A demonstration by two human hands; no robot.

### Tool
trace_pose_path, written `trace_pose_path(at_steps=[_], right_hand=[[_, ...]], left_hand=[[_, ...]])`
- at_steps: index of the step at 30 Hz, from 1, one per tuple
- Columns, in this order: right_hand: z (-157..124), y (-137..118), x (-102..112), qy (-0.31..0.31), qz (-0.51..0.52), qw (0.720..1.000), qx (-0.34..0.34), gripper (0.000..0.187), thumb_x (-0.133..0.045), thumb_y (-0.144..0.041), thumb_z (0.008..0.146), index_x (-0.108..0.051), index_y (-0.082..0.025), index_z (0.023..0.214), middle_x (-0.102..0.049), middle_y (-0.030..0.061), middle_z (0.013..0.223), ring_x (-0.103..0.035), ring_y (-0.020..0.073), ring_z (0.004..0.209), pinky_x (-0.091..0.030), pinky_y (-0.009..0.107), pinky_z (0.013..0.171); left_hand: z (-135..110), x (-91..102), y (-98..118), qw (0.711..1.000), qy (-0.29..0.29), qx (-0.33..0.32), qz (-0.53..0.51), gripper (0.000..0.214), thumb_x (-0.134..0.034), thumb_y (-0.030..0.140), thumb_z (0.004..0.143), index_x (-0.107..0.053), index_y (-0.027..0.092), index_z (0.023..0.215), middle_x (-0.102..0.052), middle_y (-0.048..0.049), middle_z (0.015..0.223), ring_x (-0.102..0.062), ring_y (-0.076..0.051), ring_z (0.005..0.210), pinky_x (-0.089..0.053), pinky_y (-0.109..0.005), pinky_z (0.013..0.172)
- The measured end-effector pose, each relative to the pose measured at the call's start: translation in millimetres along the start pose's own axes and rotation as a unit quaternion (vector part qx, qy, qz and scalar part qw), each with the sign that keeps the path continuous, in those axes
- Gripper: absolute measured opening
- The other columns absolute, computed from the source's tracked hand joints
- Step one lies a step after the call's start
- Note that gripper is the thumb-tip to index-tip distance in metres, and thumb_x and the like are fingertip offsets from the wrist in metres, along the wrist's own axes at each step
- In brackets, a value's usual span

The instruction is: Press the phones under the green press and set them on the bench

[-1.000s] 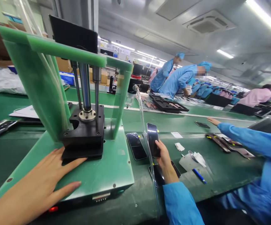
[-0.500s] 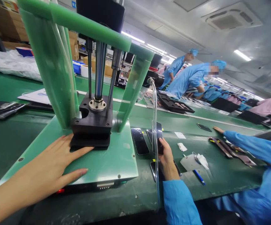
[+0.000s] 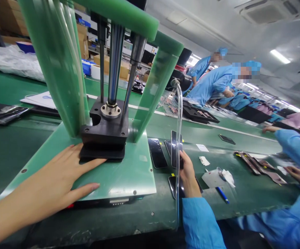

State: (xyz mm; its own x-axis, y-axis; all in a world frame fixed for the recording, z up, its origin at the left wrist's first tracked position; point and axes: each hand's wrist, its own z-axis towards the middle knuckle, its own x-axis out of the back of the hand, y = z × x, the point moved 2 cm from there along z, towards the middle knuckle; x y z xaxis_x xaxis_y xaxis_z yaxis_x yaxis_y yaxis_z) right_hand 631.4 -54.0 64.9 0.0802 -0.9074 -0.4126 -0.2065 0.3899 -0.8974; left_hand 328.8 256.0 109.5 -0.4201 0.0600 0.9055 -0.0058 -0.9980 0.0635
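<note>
My left hand [image 3: 59, 173] lies spread on the green base plate [image 3: 119, 180] of a bench press, its fingers against the lower edge of the black press block [image 3: 103, 133]. It holds nothing visible; some fingertips are hidden beside the block. To the right of the press, my right hand [image 3: 189, 174] is closed on the edge of a dark smartphone [image 3: 175, 148], raised above other phones. A clear air hose [image 3: 178, 117] hangs in front of it. Another phone [image 3: 157, 153] lies flat beside the plate, and one more phone [image 3: 174, 186] is partly covered by my wrist.
At right, a co-worker's hands [image 3: 297, 174] are near brown strip-like parts [image 3: 253, 164]. A white container [image 3: 213, 178] with tissue, a blue pen [image 3: 222, 194] and a single phone [image 3: 227, 139] lie on the green bench. Green posts [image 3: 157, 86] frame the press.
The view has shifted slightly. The phone in my right hand has turned a little, and my left hand stays in place. The co-worker's reaching hand has moved farther away; a second hand now shows.
</note>
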Motion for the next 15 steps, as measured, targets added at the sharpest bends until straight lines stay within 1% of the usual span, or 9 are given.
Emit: trace_pose_path(at_steps=[4, 7, 10, 15], right_hand=[[1.3, -0.3, -1.1, 0.000, 0.007, 1.000, -0.002, 0.049, -0.093, -0.026, 0.042, -0.071, -0.015, 0.084, -0.066, 0.0033, 0.086, -0.066, 0.0218, 0.077, -0.057, 0.017, 0.054], [2.5, -0.9, 0.0, 0.002, 0.001, 1.000, -0.001, 0.054, -0.094, -0.026, 0.038, -0.074, -0.012, 0.086, -0.067, 0.0040, 0.087, -0.064, 0.0185, 0.072, -0.058, 0.016, 0.056], [4.4, 0.6, 3.6, 0.012, -0.006, 1.000, -0.013, 0.060, -0.097, -0.026, 0.035, -0.073, -0.011, 0.088, -0.067, 0.0055, 0.091, -0.062, 0.0164, 0.069, -0.060, 0.017, 0.058], [8.0, 6.0, 9.8, 0.001, 0.006, 1.000, -0.017, 0.066, -0.102, -0.030, 0.035, -0.072, -0.010, 0.089, -0.067, 0.0068, 0.095, -0.065, 0.0202, 0.076, -0.060, 0.018, 0.057]], left_hand=[[2.5, 5.8, 3.4, 1.000, -0.004, -0.015, 0.003, 0.058, -0.050, 0.070, 0.097, -0.058, 0.041, 0.145, -0.056, -0.0101, 0.149, -0.055, -0.038, 0.134, -0.052, -0.060, 0.106], [5.1, 11.5, 6.7, 1.000, -0.029, -0.012, 0.005, 0.057, -0.049, 0.069, 0.098, -0.059, 0.038, 0.145, -0.058, -0.0119, 0.145, -0.054, -0.037, 0.134, -0.052, -0.058, 0.105], [6.1, 13.8, 7.6, 0.998, -0.061, 0.005, -0.004, 0.056, -0.046, 0.068, 0.100, -0.060, 0.037, 0.145, -0.054, -0.0131, 0.150, -0.051, -0.037, 0.137, -0.051, -0.058, 0.106], [3.8, 10.8, 5.7, 0.997, -0.075, 0.015, -0.018, 0.061, -0.046, 0.071, 0.098, -0.056, 0.039, 0.148, -0.044, -0.0122, 0.160, -0.045, -0.040, 0.143, -0.046, -0.061, 0.111]])
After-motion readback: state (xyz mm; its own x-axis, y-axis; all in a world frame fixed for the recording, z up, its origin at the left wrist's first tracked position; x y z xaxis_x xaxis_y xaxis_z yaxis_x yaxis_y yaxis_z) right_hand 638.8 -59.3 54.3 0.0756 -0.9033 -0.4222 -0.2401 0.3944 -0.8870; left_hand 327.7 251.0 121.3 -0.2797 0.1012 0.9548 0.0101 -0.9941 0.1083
